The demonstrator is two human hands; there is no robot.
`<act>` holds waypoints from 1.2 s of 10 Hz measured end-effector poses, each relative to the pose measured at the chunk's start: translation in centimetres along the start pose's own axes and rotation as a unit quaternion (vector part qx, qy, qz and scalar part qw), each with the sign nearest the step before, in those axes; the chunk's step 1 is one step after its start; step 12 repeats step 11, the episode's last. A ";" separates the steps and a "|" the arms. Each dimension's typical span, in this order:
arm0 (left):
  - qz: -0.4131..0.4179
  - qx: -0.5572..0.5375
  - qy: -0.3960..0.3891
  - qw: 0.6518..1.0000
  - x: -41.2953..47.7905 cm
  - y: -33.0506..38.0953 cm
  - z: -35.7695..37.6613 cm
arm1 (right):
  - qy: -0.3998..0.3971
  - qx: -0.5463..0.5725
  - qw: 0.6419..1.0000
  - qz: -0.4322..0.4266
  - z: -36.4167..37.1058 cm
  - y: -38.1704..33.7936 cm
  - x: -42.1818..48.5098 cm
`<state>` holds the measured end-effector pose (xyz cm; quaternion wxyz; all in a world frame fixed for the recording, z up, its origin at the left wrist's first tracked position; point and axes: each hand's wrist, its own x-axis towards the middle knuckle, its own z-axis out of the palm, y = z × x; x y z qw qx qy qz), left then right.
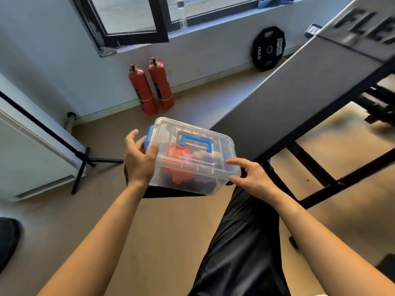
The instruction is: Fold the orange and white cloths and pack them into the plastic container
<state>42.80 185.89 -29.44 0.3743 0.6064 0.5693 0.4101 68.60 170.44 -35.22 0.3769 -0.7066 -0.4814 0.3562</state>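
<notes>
Fingers (133, 136) of left hand (139, 161) are curled round the left end of the plastic container (159, 181), thumb on the lid (171, 129) corner, just beside the blue latch (149, 136). Right hand (253, 178) pinches the near right corner: index finger along the lid rim, thumb on the wall below it. Both hands clamped on the box.

Container is tilted, near side lower, at the near end of the grey tabletop (299, 92). Black surface (171, 192) directly under it; can't tell if the box rests on that or is carried. Lid is on, blue handle (196, 143) lying flat on top.

Inside, seen through the plastic: orange cloth (177, 165) left of centre, white cloth (202, 155) touching it on the right, reads greyish through the wall. Both look bunched; fold state not clear.

Background: two red fire extinguishers (149, 88) standing against the wall, black 15KG weight plate (268, 49) leaning on the wall to their right, clear bottle (181, 14) on the window sill, black stand (83, 159) on the floor at left. Person's leg in black trousers (241, 242) below the box.
</notes>
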 end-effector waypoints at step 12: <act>0.088 0.107 0.000 0.990 0.3 -0.3 0.4 | 0.137 0.042 0.984 0.106 1.3 -0.5 2.3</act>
